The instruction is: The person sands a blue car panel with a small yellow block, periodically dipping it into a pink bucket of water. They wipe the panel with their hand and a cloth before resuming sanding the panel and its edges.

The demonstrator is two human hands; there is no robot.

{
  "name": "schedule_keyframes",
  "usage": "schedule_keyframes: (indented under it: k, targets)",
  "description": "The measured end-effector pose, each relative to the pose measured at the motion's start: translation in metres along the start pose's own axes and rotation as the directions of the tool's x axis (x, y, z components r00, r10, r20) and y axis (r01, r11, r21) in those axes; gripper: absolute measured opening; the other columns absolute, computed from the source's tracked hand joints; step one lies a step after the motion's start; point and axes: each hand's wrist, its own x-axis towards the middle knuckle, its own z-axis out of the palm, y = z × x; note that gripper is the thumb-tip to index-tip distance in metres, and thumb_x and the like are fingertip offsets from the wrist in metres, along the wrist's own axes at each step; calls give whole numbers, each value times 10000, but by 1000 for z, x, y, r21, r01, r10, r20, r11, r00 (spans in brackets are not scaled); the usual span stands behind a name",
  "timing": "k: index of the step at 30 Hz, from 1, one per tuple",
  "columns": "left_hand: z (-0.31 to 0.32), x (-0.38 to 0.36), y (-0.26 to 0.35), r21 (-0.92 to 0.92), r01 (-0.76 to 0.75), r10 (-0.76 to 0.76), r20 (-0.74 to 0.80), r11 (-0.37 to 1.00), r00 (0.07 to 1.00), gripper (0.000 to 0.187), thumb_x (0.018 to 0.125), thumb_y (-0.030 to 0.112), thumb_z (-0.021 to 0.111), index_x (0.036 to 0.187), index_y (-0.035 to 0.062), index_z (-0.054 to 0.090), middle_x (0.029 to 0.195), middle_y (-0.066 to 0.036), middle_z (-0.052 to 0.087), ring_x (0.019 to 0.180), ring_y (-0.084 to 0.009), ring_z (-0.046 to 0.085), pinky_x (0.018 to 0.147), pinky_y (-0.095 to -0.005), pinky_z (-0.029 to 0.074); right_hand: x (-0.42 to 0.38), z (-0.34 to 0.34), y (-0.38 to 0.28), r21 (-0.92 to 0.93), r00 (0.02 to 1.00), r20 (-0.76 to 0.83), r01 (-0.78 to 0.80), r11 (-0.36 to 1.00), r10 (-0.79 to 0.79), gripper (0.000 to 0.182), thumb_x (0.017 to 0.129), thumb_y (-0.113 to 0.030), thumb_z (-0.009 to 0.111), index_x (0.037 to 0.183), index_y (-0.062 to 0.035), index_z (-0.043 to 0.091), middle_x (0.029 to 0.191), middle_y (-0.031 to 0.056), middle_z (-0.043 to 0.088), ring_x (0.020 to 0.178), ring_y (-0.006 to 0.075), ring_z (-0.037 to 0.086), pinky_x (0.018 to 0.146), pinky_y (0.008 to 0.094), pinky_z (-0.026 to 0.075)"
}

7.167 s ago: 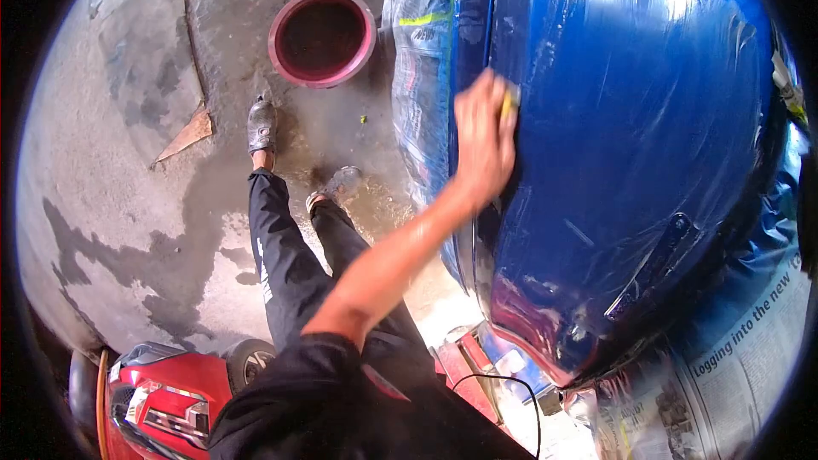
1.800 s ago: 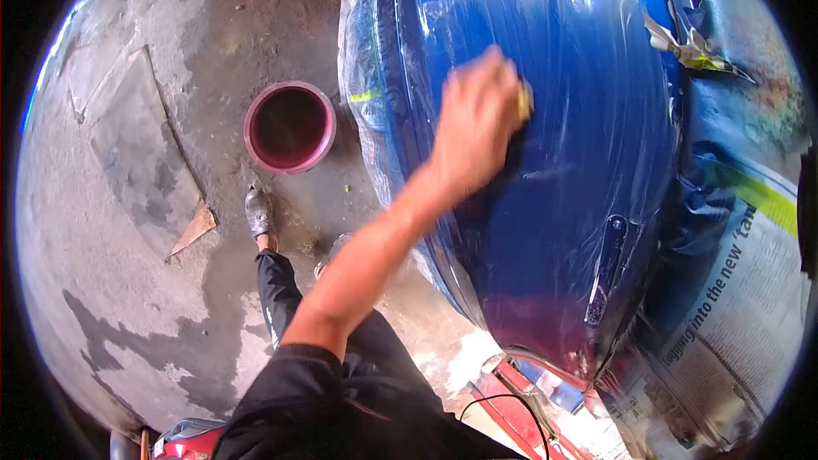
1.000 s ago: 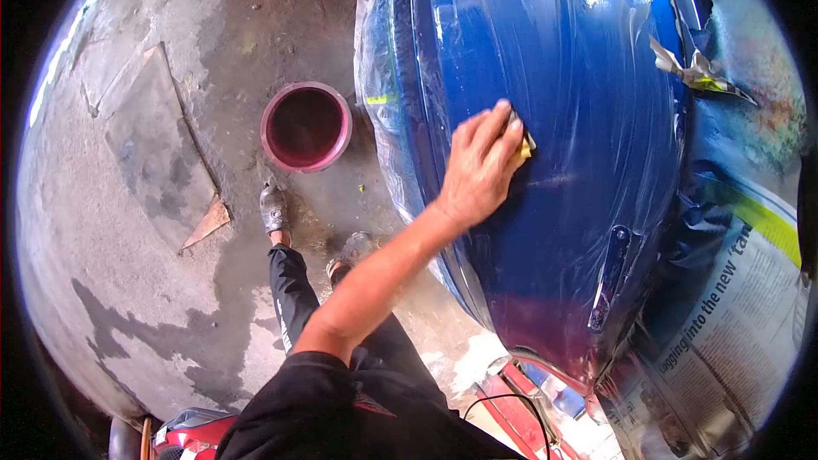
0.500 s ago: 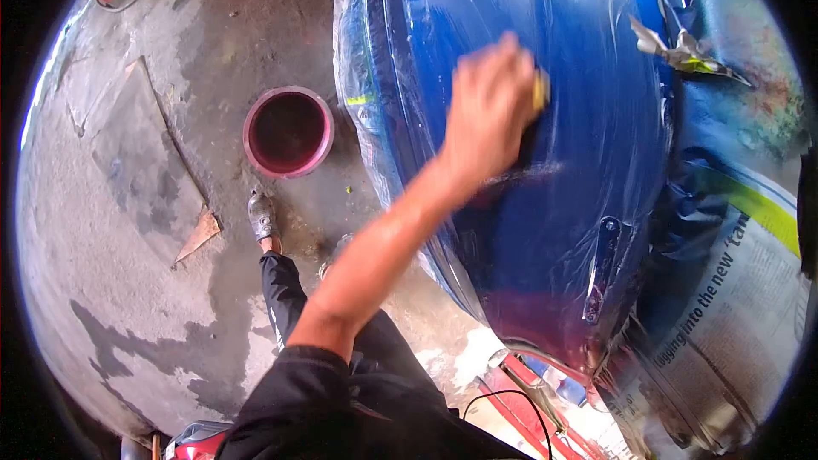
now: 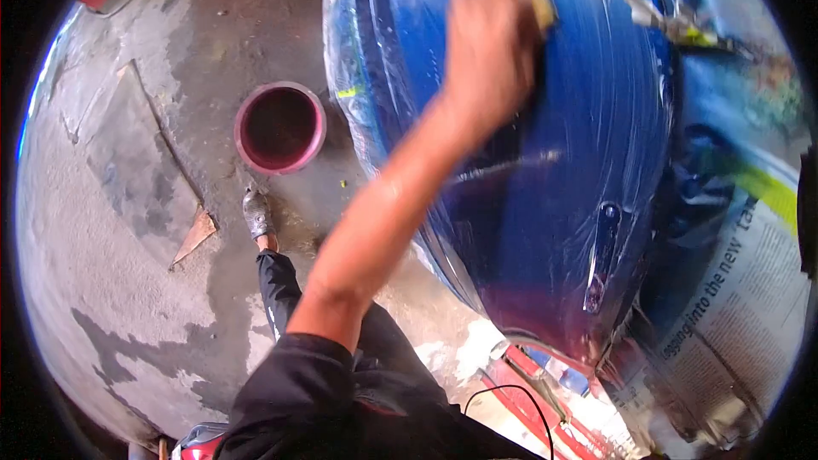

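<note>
1. Left hand point(image 5: 486, 43) is stretched far forward and up, fingers curled and clamped on a small yellow pad point(image 5: 543, 7) that peeks out at the fingertips; the pad is pressed flat against the blue car panel point(image 5: 579, 145). The hand is blurred, so single fingers are hard to make out.
2. That arm runs nearly straight from the black sleeve point(image 5: 298, 392) at the bottom of the view, forearm bare, wrist bent slightly toward the panel.
3. Right hand does not show in the view.
4. The panel is glossy and wet-looking, with pale streaks across it; a door handle point(image 5: 601, 255) sits low on it, well below the pad.
5. Newspaper masking point(image 5: 733, 307) covers the area to the right of the panel, with a strip of yellow-green tape point(image 5: 763, 187) along its upper edge.
6. On the concrete floor point(image 5: 128, 230) to the left stands a round red basin point(image 5: 279, 126), apart from the car.
7. The person's foot in a grey shoe point(image 5: 256, 215) stands just below the basin.
</note>
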Motion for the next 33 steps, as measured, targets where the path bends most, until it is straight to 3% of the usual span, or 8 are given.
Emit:
schedule_keyframes:
  k: [2, 5, 8, 9, 17, 22, 30, 33]
  targets:
    - [10, 53, -23, -90, 120, -132, -136, 989, 982, 96, 1013, 120, 631, 985, 28, 640, 959, -196, 640, 911, -408, 559, 817, -491, 443, 2, 1, -1, 21, 1000, 29, 11, 1000, -11, 497, 1101, -457, 368, 1384, -167, 655, 1417, 65, 631, 1342, 375, 540, 1155, 631, 390]
    - [14, -22, 25, -39, 116, -120, -106, 992, 987, 345, 849, 45, 725, 1178, 16, 625, 1215, -226, 647, 1080, -463, 587, 911, -538, 433, 9, 2, -1, 72, 996, 87, 13, 997, -19, 498, 1102, -459, 364, 1384, -170, 655, 1421, 57, 631, 1346, 375, 538, 1159, 634, 387]
    - [-15, -176, 132, -43, 94, -57, 532, 995, 845, 371, 835, 32, 737, 1204, 61, 720, 1328, -176, 688, 1170, -359, 632, 988, -476, 517, 12, 2, -2, 103, 991, 134, 9, 995, -23, 499, 1102, -460, 360, 1384, -173, 655, 1424, 50, 632, 1350, 374, 536, 1163, 638, 384]
    - [-24, -176, 142, -129, -92, 121, 238, 987, 964, 269, 874, 81, 730, 1143, 78, 725, 1333, -179, 680, 1162, -321, 652, 930, -443, 539, 11, 3, -1, 107, 990, 139, 9, 994, -24, 499, 1103, -461, 359, 1385, -174, 655, 1426, 47, 632, 1351, 374, 536, 1164, 639, 384]
    - [22, 18, 27, -40, -127, 121, -132, 991, 984, 279, 907, 55, 688, 1181, 36, 637, 1196, -219, 643, 1071, -427, 581, 919, -505, 449, 15, -8, -6, 111, 979, 203, -32, 993, 8, 470, 1107, -463, 355, 1360, -213, 662, 1422, 96, 624, 1355, 366, 534, 1151, 664, 376]
    - [2, -183, 126, -158, -29, 60, 195, 987, 979, 541, 804, 74, 741, 1333, 46, 628, 1465, -267, 573, 1317, -431, 571, 1101, -560, 420, 3, -37, -16, 43, 986, 160, -56, 997, 49, 469, 1107, -463, 357, 1360, -210, 661, 1417, 99, 624, 1351, 365, 536, 1147, 659, 378]
    - [35, 77, 25, -144, -33, 12, -147, 989, 989, 241, 968, 91, 688, 1206, 76, 647, 1219, -249, 657, 1097, -398, 580, 959, -507, 456, -2, -27, -25, -31, 986, 155, -57, 998, 61, 469, 1106, -462, 361, 1359, -205, 661, 1410, 103, 624, 1344, 364, 538, 1141, 653, 383]
    - [23, 11, 61, -132, -32, 22, -74, 991, 997, 395, 758, 7, 726, 1142, 31, 642, 1142, -187, 659, 1033, -422, 609, 889, -517, 456, -1, -25, -27, -47, 986, 151, -62, 997, 68, 469, 1105, -461, 363, 1359, -203, 661, 1408, 105, 624, 1341, 364, 539, 1138, 650, 385]
